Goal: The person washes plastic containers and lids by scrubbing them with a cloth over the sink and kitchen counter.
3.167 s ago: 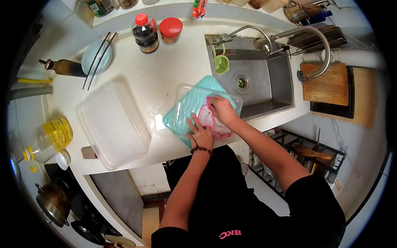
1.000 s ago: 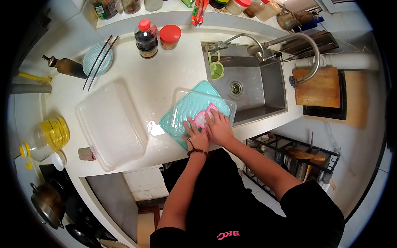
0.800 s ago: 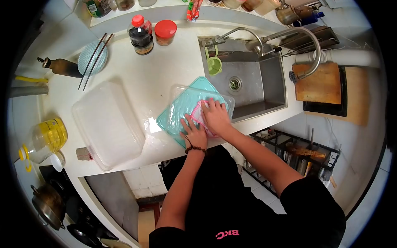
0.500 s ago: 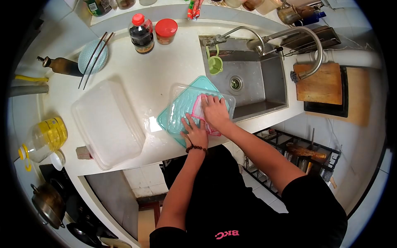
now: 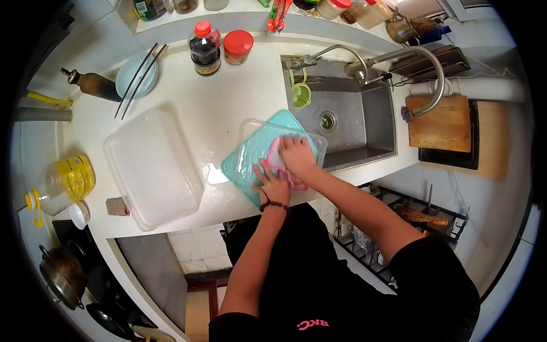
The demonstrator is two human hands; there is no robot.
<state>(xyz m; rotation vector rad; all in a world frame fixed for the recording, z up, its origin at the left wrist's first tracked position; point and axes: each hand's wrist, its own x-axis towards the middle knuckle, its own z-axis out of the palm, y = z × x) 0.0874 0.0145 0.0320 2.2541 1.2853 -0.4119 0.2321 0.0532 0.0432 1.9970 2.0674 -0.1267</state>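
Note:
My right hand [image 5: 298, 158] presses a white cloth with a pink edge [image 5: 274, 154] against a clear plastic lid [image 5: 250, 149], its fingers bent over the cloth and slightly blurred. Beside it, my left hand [image 5: 274, 188] lies with fingers spread on the lid's near part, close to the cloth's edge. A dark beaded bracelet circles that wrist. Under the lid is a flat teal board [image 5: 285, 118], turned at an angle by the sink. To the left, a large translucent plastic container [image 5: 154, 171] rests on the counter.
A steel sink [image 5: 356, 122] with a green strainer [image 5: 301, 96] is at the right. Behind stand a dark sauce bottle [image 5: 205, 54] and a red-lidded jar [image 5: 237, 48]. Chopsticks lie across a bowl [image 5: 135, 77]; an oil jug [image 5: 74, 176] stands far left.
The view has shifted slightly. My right hand's fingers have curled a little more on the cloth; my left hand stays in place on the lid.

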